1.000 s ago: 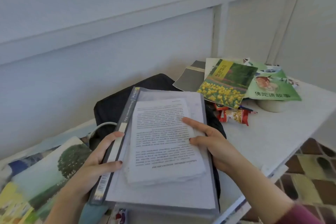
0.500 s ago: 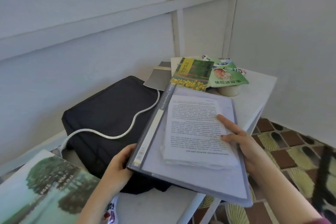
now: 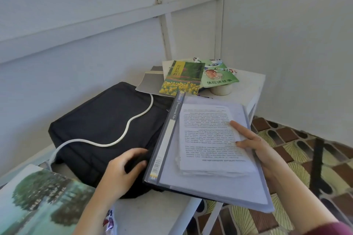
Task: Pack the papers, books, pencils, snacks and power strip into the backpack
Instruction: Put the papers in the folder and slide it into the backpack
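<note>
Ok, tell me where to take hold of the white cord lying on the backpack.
Pinch the white cord from above at its middle bend, where it lies free on the flat black backpack. Its far end vanishes under the book pile, so lifting mid-span probably beats tugging an end.

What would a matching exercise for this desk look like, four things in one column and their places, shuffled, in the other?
Things:
1. white power cable
2. stack of printed white papers
3. book with yellow flowers on its cover
4. left hand

Places:
A. on the grey-spined clear file folder, under the thumb of the right hand
B. gripping the near edge of the black fabric backpack
C. at the far corner of the white table
D. lying across the backpack's top

Pairs: 1-D, 2-A, 3-C, 4-B.
</note>
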